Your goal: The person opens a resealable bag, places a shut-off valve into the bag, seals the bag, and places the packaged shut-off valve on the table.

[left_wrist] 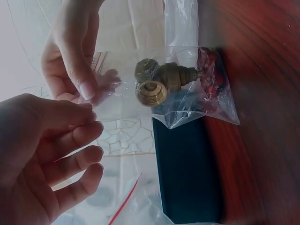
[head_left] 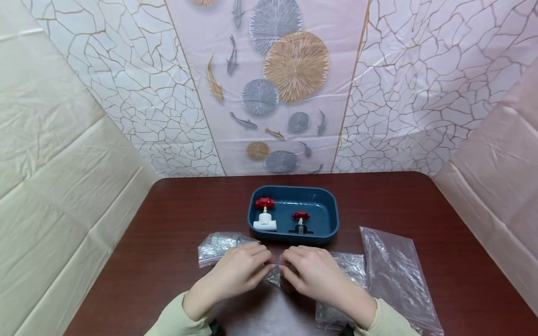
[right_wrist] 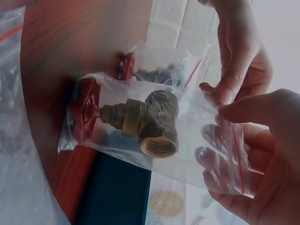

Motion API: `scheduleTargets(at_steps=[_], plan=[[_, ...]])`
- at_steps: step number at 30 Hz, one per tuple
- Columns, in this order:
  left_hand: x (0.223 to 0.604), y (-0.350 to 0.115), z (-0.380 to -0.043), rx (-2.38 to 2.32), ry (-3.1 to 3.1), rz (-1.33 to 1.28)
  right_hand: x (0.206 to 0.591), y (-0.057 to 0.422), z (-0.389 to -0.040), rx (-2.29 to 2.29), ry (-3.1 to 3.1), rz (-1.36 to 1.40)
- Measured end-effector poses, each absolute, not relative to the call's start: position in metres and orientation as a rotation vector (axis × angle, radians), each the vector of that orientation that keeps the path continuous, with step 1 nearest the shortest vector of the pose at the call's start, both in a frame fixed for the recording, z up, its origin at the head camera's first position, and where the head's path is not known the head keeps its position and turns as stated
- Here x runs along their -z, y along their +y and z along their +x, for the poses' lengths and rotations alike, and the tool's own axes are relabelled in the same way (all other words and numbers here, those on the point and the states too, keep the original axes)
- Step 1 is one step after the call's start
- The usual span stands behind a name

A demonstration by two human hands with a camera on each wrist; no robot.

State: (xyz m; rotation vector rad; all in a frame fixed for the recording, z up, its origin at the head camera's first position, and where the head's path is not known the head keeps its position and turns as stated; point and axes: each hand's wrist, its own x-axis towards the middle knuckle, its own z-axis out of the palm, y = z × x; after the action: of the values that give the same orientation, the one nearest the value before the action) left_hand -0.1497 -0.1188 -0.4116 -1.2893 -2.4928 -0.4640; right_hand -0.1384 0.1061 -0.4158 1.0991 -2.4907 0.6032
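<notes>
A brass valve with a red handwheel stands inside a clear zip bag with a red seal line. Its wheel points down toward the table, and its threaded port shows in both wrist views. My left hand pinches one top corner of the bag between thumb and fingers. At the other corner my right hand grips the bag's mouth, several fingers seen through the film. The two thumbs nearly meet. From the head view, the hands hide most of the bag.
Beyond the hands sits a blue tray holding a white valve and a black valve, both red-wheeled. A bagged item lies left of the hands. To the right are a clear bag and a larger flat bag.
</notes>
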Motion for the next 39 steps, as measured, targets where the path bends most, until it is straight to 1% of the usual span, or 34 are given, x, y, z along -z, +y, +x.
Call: scheduleTargets(at_steps=[7,12,29,39], plan=[[0.412,-0.117,-0.149,0.432,-2.485,-1.323,0.421,0.104,-0.137,-0.626,-2.481,1.074],[0.408,-0.119,-0.147,0.445,-2.552,-1.289,0.422,0.105,-0.138,-0.653,-2.48,1.061],[0.41,-0.115,-0.146,0.358,-2.464,-1.277,0.428,0.099,-0.139,-0.6,-2.231,1.1],[0.406,-0.115,-0.149,0.254,-2.397,-1.308,0.429,0.107,-0.138,-0.588,-2.219,1.085]])
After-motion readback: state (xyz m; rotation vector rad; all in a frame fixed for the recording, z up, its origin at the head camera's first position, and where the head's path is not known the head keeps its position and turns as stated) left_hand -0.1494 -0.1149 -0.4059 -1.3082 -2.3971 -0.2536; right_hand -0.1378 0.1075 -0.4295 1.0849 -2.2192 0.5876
